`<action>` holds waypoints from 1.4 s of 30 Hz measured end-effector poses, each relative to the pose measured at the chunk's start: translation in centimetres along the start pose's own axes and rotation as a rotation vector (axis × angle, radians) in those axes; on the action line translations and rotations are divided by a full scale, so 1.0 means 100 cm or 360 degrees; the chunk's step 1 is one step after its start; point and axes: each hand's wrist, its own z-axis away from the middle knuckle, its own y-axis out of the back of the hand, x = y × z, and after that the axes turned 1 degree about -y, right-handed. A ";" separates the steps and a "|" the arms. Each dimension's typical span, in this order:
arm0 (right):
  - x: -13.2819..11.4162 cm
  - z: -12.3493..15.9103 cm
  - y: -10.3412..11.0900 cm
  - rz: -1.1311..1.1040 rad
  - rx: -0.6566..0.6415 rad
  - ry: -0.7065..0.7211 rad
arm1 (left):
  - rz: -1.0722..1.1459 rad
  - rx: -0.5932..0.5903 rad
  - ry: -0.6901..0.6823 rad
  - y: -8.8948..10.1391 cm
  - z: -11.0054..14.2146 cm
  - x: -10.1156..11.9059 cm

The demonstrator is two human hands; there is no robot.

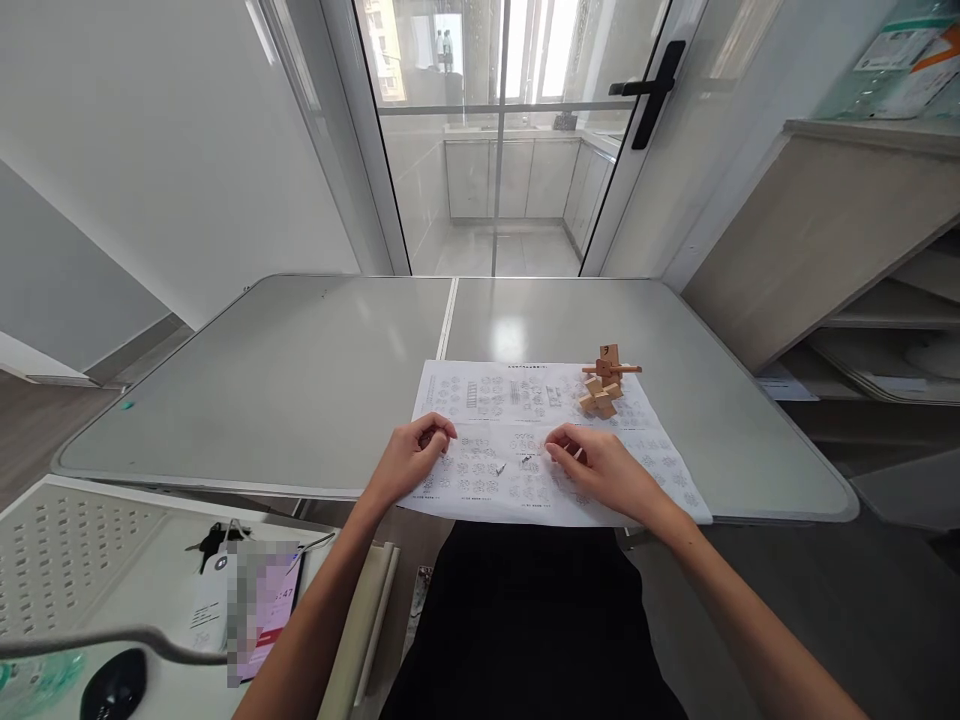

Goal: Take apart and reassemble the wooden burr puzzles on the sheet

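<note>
A large printed instruction sheet (480, 405) with rows of small diagrams lies at the table's front edge. My left hand (414, 452) rests on its left side, fingers curled in a loose fist, with nothing visible in it. On the right, my right hand (596, 462) lies over the paper, its fingers loosely bent and the thumb apart, holding nothing that I can see. Between the hands are two small metallic pieces (501, 468), too small to make out. Beyond my right hand, a light wooden interlocking puzzle (598, 398) sits beside a darker wooden puzzle (610, 366).
The grey table (322, 370) has a seam down its middle. At lower left, a white cart (97, 540) holds keys (217, 540), a phone (274, 610) and a black mouse (114, 688). A glass door (499, 150) stands behind the table, and shelves (862, 230) stand at right.
</note>
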 end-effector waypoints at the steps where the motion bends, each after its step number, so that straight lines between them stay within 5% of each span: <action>1: 0.001 0.000 0.001 0.0013 0.0019 0.0005 | 0.0005 -0.0001 0.0004 0.000 0.000 0.000; 9: 0.014 0.000 0.010 0.0152 0.0391 0.0064 | -0.0019 -0.0010 0.0016 0.000 0.001 -0.002; 16: 0.038 -0.026 0.059 0.0594 0.0950 -0.0084 | -0.0043 0.0001 0.0014 0.000 0.000 -0.001; 22: 0.069 -0.050 0.095 0.1115 0.0705 -0.0300 | -0.0030 0.0007 -0.0009 0.000 0.001 -0.003; 30: 0.085 -0.072 0.104 0.1469 0.0512 -0.0153 | -0.0039 0.0004 -0.0056 -0.001 0.000 -0.007; 37: 0.041 -0.066 0.096 0.1413 0.0881 0.0401 | -0.0157 0.0013 -0.0138 0.001 0.002 -0.010; 42: -0.016 -0.032 0.052 0.1018 0.0753 0.0933 | -0.0369 0.0203 -0.0597 -0.009 0.011 0.008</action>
